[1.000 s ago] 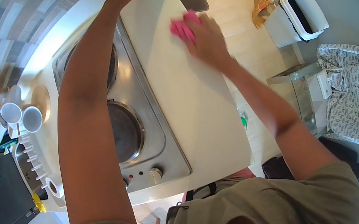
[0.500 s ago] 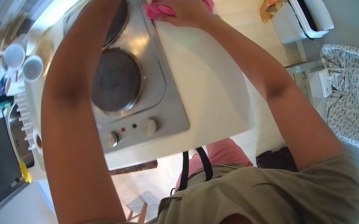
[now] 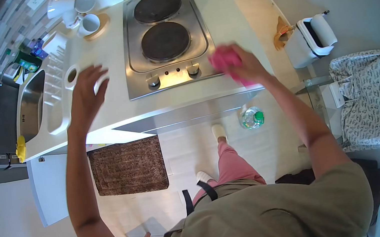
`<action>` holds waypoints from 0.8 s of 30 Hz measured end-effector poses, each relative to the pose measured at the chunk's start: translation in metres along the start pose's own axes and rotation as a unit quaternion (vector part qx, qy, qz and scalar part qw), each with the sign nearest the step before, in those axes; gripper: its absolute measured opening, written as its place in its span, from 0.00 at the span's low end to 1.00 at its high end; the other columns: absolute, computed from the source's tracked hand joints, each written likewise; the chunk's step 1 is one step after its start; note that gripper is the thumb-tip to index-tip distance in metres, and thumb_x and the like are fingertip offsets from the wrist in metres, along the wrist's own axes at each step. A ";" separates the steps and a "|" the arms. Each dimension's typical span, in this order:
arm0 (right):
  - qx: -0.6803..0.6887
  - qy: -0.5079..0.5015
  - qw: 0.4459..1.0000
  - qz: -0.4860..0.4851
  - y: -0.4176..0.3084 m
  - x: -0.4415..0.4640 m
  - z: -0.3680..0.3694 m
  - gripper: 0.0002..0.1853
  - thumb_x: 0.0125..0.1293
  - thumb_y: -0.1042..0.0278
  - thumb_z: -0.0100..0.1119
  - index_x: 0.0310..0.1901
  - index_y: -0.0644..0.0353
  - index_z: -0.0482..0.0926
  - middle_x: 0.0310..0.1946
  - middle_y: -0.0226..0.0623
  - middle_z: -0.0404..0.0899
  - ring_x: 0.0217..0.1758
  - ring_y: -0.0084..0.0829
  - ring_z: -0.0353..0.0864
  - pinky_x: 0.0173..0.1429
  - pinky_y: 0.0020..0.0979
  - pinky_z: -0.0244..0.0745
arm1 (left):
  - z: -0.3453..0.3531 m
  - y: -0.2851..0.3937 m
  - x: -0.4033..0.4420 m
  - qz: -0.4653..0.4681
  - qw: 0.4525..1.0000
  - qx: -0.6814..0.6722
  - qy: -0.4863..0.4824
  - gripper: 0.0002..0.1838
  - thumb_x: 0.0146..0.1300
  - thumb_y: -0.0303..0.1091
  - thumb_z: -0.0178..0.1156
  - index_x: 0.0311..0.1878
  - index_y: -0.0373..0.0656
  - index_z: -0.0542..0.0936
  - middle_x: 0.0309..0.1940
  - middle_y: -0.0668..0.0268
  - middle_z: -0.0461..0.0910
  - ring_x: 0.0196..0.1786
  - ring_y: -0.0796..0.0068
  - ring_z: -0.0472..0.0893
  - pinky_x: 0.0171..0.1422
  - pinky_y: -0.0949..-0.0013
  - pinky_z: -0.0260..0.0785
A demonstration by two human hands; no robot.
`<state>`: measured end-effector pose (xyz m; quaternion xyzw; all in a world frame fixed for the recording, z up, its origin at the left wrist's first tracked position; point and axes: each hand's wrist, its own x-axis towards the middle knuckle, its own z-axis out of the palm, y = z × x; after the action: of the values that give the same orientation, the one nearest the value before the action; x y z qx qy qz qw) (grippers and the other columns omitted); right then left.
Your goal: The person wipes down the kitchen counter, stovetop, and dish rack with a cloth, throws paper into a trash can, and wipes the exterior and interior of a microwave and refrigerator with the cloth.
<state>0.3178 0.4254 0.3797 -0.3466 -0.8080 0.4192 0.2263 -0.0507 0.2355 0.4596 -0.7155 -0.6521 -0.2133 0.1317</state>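
Note:
My left hand point(image 3: 89, 93) hovers over the counter left of the stove, its fingers apart and nothing in them. A pink cloth point(image 3: 226, 61) is bunched in my right hand point(image 3: 247, 65), close to the front right corner of the stove. The stove point(image 3: 170, 66) is a steel hob with two dark round plates and two knobs. White counter point(image 3: 117, 93) surrounds it. Motion smears the cloth and the fingers of my right hand somewhat.
At the left are a sink point(image 3: 32, 105), a white dish rack point(image 3: 54, 86) and white mugs point(image 3: 89, 22). A bottle with a green cap point(image 3: 252, 118) stands on the floor by the counter. A white bin point(image 3: 306, 42) is at the right.
Both hands have come back from the far part of the counter toward its front edge, my right hand still with the pink cloth. The view has shifted, showing the whole hob and more floor.

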 end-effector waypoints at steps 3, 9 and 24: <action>-0.117 0.139 0.975 -0.125 0.026 0.104 0.018 0.23 0.53 0.58 0.65 0.50 0.51 0.73 0.45 0.41 0.77 0.47 0.40 0.77 0.51 0.35 0.72 | -0.029 0.024 -0.058 -0.069 0.997 -0.020 -0.006 0.12 0.55 0.26 0.62 0.44 0.42 0.81 0.49 0.59 0.77 0.56 0.58 0.74 0.59 0.61 0.68; -0.328 0.009 0.922 -0.207 0.058 0.153 0.034 0.21 0.49 0.63 0.66 0.48 0.51 0.77 0.41 0.37 0.79 0.46 0.39 0.77 0.51 0.35 0.71 | -0.069 0.061 -0.157 -0.147 0.989 0.006 0.017 0.12 0.56 0.25 0.61 0.45 0.40 0.80 0.49 0.56 0.77 0.56 0.54 0.73 0.58 0.60 0.69; -0.337 0.215 0.907 -0.133 0.017 -0.032 0.123 0.24 0.47 0.72 0.61 0.49 0.45 0.76 0.46 0.41 0.73 0.52 0.47 0.71 0.52 0.47 0.65 | -0.055 0.111 -0.290 -0.350 0.923 -0.157 -0.005 0.11 0.57 0.24 0.59 0.43 0.34 0.80 0.45 0.51 0.79 0.49 0.56 0.79 0.53 0.61 0.72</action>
<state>0.2643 0.3441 0.2957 -0.3729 -0.8716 0.0031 0.3181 0.0347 -0.0575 0.3789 -0.4540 -0.8198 -0.3422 -0.0684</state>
